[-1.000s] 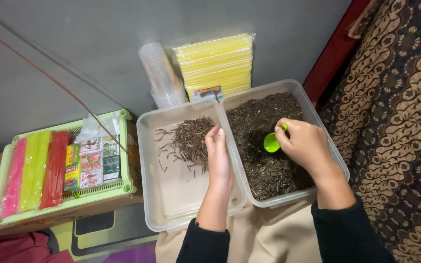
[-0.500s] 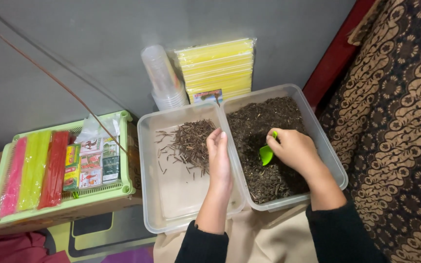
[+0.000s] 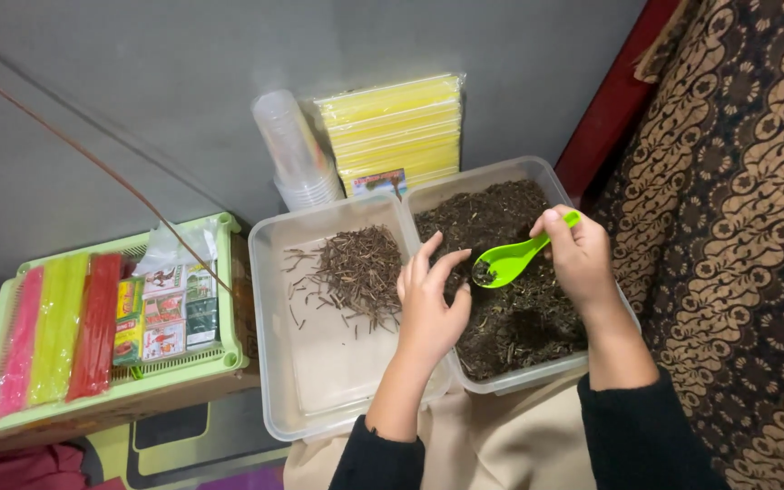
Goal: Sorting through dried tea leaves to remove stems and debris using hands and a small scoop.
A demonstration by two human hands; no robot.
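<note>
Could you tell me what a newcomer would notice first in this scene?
Most striking is the bright green spoon in the right hand, over the right tub of dark crumbly material. The left hand reaches toward its bowl. At far left, a green basket holds pink, yellow and red sticks.

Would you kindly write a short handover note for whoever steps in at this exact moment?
Right hand: holds the green spoon above the right tub, a little dark material in its bowl.
Left hand: empty, fingers spread at the divide between the tubs, close to the spoon's bowl.
Left tub: a small pile of twigs, the rest of the floor bare.
Right tub: full of dark loose material.
Done: some twigs lie apart. Left: most of the dark material looks unsorted.
</note>
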